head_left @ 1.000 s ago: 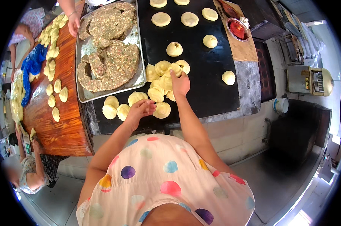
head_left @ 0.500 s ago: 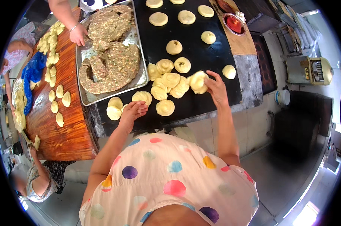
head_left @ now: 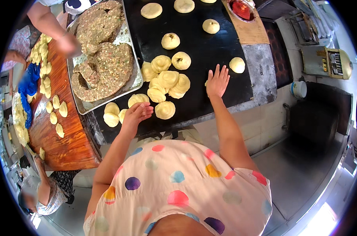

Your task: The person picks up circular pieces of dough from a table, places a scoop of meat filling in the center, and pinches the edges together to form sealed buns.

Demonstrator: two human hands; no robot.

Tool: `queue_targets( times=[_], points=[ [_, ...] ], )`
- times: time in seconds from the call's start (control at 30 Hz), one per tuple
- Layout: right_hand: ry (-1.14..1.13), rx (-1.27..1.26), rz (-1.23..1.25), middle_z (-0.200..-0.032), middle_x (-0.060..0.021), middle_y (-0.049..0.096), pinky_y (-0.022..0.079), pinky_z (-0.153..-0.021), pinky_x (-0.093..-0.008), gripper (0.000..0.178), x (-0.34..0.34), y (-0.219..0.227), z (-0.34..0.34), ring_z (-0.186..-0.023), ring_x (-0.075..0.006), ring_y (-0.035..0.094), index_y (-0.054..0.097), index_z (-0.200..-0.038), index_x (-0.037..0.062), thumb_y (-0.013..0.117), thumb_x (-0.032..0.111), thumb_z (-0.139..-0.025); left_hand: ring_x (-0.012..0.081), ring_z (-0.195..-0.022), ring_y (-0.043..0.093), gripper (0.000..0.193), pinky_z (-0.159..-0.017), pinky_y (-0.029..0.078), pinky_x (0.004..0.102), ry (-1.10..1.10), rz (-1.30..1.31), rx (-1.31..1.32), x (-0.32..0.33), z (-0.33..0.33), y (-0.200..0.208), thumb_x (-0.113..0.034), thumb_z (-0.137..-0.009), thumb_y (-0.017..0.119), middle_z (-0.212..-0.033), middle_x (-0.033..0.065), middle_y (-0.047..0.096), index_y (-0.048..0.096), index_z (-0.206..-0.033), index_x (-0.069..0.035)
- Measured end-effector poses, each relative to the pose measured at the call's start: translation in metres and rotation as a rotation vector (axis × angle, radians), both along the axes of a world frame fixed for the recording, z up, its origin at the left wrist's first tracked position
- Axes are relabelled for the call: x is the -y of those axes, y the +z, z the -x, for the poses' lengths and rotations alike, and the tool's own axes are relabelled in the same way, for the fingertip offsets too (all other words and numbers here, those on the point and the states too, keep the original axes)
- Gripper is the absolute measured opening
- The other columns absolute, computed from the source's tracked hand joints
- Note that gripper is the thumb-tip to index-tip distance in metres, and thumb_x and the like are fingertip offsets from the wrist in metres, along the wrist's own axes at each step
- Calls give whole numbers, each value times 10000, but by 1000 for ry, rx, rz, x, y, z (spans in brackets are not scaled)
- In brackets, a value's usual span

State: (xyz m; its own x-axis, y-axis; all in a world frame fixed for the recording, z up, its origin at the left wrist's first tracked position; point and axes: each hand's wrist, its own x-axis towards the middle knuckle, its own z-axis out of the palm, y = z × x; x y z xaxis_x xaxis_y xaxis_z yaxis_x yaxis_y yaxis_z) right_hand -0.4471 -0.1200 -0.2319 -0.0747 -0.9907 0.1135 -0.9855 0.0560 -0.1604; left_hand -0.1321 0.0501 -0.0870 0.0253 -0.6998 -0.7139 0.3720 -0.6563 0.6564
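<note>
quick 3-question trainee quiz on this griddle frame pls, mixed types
1. True or false: the right hand lies flat, fingers spread, on the black griddle.
2. The left hand is nearest to: A) dough pieces B) red sauce bowl C) blue cloth.
3. What fills the metal tray?

Key: 1 true; 2 A; 3 two flat rounds of minced filling.

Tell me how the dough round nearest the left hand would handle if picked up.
The dough round looks soft and coiled, so it would probably sag and dent under the fingers of the left hand. It lies flat on the black griddle, so rolling seems unlikely. Its pale surface may be tacky; the picture can't settle that.
</note>
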Motion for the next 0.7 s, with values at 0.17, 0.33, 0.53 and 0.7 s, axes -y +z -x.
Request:
queue_targets(
  times=[0.17,0.33,0.53,0.7],
  points=[
    [55,-74,-1,-1548,-179,293,164,-1180,-496,636,-2,17,-6,-1440,-353,239,371,-1479,122,405,508,-975,197,-987,653,332,-922,522,341,83,-67,-1,-5,7,-3,-259,-1010,500,-1062,118,666,576,-1183,14],
    [83,-76,0,-1544,-180,299,166,-1181,-487,638,2,11,4,-1439,-352,242,380,-1474,121,427,505,-967,194,-991,653,330,-926,521,340,-2,29,-59,18,26,19,-268,-1007,509,-1045,108,667,589,-1164,11],
    [92,345,169,-1472,-222,364,312,-1123,-466,733,21,57,54,-1349,-406,370,433,-1414,75,768,157,-767,206,-991,655,325,-919,525,347,63,41,18,-2,-4,19,-253,-1006,509,-1042,114,667,587,-1167,18],
    [241,-63,-248,-1496,-195,282,425,-1029,-479,896,88,76,95,-1304,-403,404,386,-1449,230,831,133,-677,209,-990,655,322,-916,526,355,124,-37,-28,-9,-13,8,-250,-1003,519,-1047,121,665,584,-1171,17]
  ],
)
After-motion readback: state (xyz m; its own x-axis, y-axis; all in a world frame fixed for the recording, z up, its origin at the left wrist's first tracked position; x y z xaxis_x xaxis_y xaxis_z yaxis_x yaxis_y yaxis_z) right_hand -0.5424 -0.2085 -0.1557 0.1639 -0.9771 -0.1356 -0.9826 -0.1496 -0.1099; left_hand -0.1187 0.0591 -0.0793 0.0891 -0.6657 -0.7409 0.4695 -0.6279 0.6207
